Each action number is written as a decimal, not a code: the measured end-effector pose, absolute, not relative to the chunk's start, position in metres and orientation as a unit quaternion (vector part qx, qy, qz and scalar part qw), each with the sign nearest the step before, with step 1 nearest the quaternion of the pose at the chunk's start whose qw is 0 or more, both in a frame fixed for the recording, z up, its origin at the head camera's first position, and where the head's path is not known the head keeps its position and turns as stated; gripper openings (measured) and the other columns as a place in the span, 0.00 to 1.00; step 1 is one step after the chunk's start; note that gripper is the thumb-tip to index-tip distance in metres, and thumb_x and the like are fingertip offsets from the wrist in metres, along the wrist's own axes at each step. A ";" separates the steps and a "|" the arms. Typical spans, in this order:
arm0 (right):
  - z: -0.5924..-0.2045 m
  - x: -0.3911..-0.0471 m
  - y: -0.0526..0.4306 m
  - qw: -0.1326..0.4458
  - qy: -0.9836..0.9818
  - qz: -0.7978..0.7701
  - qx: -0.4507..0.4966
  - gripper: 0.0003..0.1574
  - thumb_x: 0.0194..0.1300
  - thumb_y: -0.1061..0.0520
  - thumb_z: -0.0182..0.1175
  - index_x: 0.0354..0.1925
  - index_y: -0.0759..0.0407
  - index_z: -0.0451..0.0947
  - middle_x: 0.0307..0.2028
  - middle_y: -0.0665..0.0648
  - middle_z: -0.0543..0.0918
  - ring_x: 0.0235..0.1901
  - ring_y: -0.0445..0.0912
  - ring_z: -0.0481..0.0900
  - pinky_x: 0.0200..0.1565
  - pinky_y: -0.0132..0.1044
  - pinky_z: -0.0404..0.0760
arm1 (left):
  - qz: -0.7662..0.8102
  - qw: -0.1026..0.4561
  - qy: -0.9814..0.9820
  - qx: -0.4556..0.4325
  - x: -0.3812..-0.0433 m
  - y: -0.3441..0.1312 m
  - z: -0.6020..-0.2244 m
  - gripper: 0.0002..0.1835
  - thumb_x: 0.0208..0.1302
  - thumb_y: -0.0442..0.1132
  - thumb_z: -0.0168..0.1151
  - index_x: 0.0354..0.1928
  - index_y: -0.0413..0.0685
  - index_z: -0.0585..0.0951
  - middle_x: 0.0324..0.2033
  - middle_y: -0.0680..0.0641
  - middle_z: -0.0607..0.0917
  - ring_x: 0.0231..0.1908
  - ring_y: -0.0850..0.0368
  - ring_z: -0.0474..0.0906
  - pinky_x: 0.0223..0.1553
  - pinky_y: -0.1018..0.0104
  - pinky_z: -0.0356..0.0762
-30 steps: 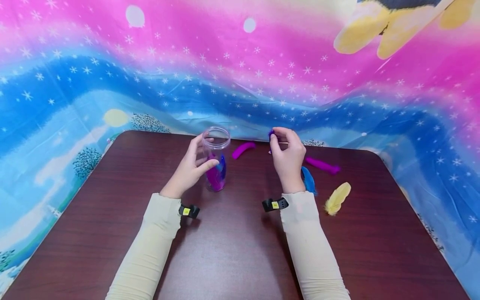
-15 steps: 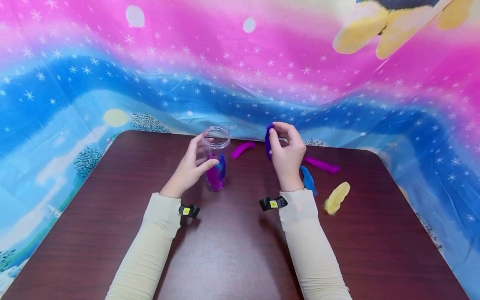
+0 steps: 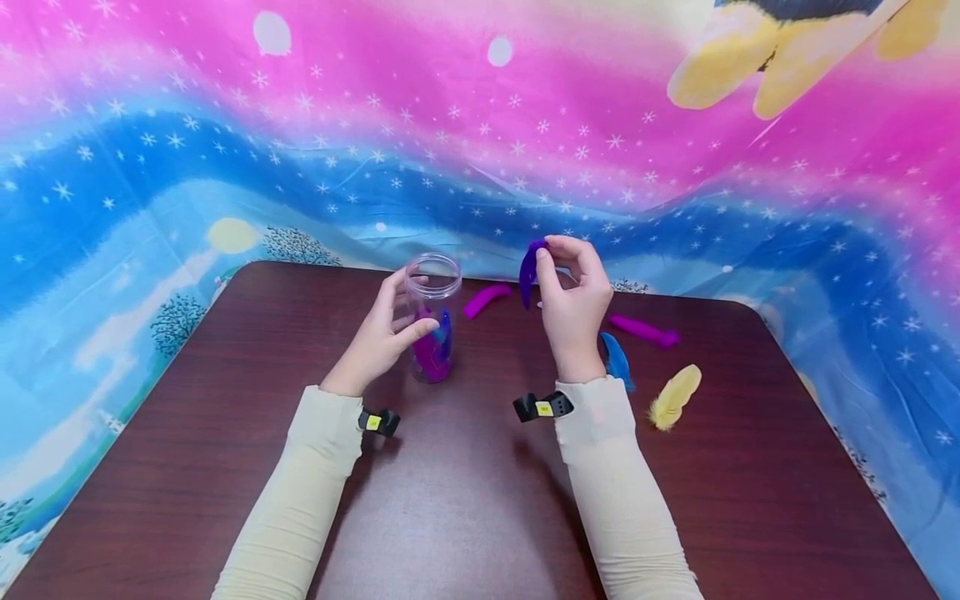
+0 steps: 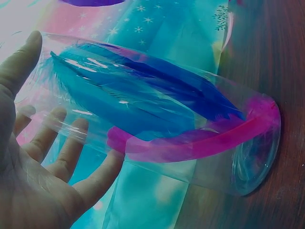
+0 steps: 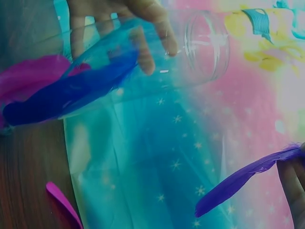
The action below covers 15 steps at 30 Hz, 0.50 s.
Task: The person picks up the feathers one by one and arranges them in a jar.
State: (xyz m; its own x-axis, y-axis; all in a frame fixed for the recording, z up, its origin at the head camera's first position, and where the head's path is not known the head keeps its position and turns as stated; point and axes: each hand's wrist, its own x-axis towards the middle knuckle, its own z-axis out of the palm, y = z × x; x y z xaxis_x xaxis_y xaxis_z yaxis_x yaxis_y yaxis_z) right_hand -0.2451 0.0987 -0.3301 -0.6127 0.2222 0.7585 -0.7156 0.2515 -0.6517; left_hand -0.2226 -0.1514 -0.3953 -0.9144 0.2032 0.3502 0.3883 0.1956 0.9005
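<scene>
My left hand (image 3: pixel 375 342) holds a clear plastic jar (image 3: pixel 433 292) around its side, thumb across the front and fingers behind. Upright on the table, the jar has its mouth uncovered. Inside it lie a magenta feather (image 4: pixel 176 149), a dark blue feather (image 4: pixel 200 98) and a teal feather (image 4: pixel 124 105), clear in the left wrist view. To the right of the jar, my right hand (image 3: pixel 576 304) is raised and pinches a purple feather (image 3: pixel 528 277) by one end between thumb and fingertips. The feather's free end hangs down, apart from the jar.
One magenta feather (image 3: pixel 487 300) lies just right of the jar, another magenta feather (image 3: pixel 645 330) beyond the right hand. A blue feather (image 3: pixel 617 363) and a yellow feather (image 3: pixel 677 397) rest on the brown table (image 3: pixel 450 500) at right. A printed cloth (image 3: pixel 480 183) hangs behind.
My right hand has risen slightly and shifted left, bringing the purple feather up and more into sight. The left hand and jar stay in place.
</scene>
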 end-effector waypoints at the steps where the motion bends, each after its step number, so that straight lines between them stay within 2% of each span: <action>1: -0.329 -0.245 0.098 0.403 -0.679 0.586 0.182 0.12 0.69 0.62 0.66 0.46 0.70 0.82 0.41 0.61 0.86 0.38 0.44 0.85 0.35 0.31 0.86 | -0.605 0.077 -0.769 -0.193 -0.223 -0.151 -0.395 0.44 0.68 0.37 0.68 0.79 0.56 0.53 0.69 0.43 0.68 0.66 0.36 0.68 0.65 0.41 0.70; 6: -0.325 -0.241 0.094 0.407 -0.670 0.592 0.187 0.11 0.68 0.63 0.66 0.45 0.71 0.82 0.40 0.60 0.85 0.39 0.44 0.85 0.41 0.34 0.86 | -0.603 0.076 -0.770 -0.193 -0.222 -0.152 -0.395 0.44 0.68 0.37 0.67 0.79 0.56 0.52 0.70 0.43 0.68 0.67 0.40 0.68 0.66 0.41 0.70; 15: -0.318 -0.236 0.087 0.402 -0.659 0.603 0.204 0.12 0.68 0.63 0.66 0.46 0.71 0.81 0.42 0.59 0.84 0.44 0.47 0.86 0.47 0.39 0.87 | -0.603 0.075 -0.771 -0.190 -0.223 -0.152 -0.396 0.44 0.68 0.37 0.68 0.78 0.55 0.53 0.69 0.43 0.68 0.66 0.36 0.68 0.65 0.41 0.70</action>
